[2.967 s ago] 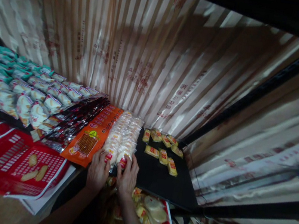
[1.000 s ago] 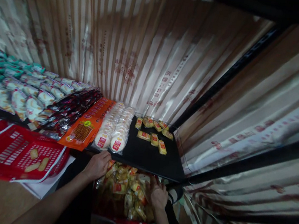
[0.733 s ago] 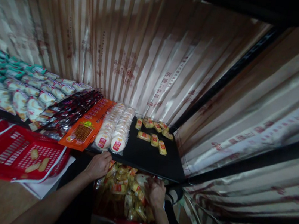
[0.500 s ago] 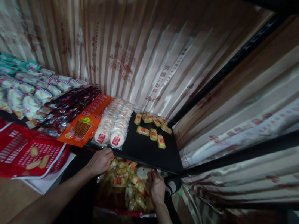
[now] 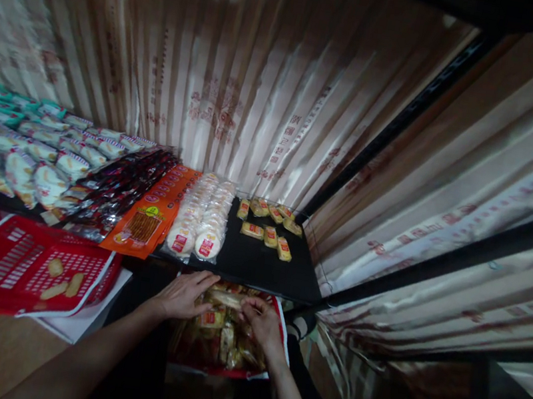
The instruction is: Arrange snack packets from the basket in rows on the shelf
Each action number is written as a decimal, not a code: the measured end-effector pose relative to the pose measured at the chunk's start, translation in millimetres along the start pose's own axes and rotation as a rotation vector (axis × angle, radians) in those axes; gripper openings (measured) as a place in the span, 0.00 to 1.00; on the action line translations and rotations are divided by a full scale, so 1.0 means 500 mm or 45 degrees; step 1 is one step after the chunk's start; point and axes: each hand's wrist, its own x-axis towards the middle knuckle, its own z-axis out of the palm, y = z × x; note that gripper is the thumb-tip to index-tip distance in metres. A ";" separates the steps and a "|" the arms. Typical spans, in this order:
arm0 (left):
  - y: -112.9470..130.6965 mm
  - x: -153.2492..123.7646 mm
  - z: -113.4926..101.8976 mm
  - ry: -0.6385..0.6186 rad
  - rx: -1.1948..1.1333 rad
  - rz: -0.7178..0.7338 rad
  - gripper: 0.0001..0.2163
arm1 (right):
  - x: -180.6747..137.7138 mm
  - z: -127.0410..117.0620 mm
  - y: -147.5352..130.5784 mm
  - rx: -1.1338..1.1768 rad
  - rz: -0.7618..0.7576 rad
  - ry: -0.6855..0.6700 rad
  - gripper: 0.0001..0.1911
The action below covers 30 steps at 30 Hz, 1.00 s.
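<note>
On my lap sits a red basket (image 5: 243, 374) with a white rim, full of small yellow wrapped snack packets (image 5: 228, 345). My left hand (image 5: 186, 296) lies flat with fingers stretched out at the basket's left side, close to the shelf edge. Over the right part of the basket, my right hand (image 5: 261, 322) has thumb and fingertips together on a pale wrapped cracker (image 5: 226, 299), seen nearly edge-on above the yellow packets. Several matching yellow packets (image 5: 271, 236) lie in loose rows on the black shelf (image 5: 256, 266) ahead.
Left along the shelf are clear-wrapped round white crackers (image 5: 207, 243), an orange snack bag (image 5: 143, 227), dark red packs (image 5: 121, 187) and white bread packs (image 5: 51, 184). Another red basket (image 5: 25, 256) at the left holds a few yellow packets. A black post (image 5: 381, 147) stands right, before curtains (image 5: 246, 75).
My left hand has moved from the basket's edge to lie stretched over its left side. My right hand has shifted left and inward, bringing the pale wrapped cracker along and tilting it.
</note>
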 end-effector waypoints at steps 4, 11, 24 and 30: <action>0.004 -0.002 -0.007 -0.080 -0.204 -0.152 0.11 | -0.013 0.046 -0.004 0.255 0.056 -0.059 0.13; -0.015 -0.014 -0.001 -0.099 -0.591 -0.464 0.08 | -0.036 0.076 -0.015 0.114 0.056 -0.139 0.20; -0.004 -0.051 0.008 -0.022 -1.011 -0.538 0.13 | -0.061 0.120 0.010 -0.102 -0.293 0.266 0.29; 0.004 -0.069 0.020 -0.028 -0.820 -0.515 0.11 | -0.076 0.118 -0.002 -0.228 -0.259 -0.025 0.20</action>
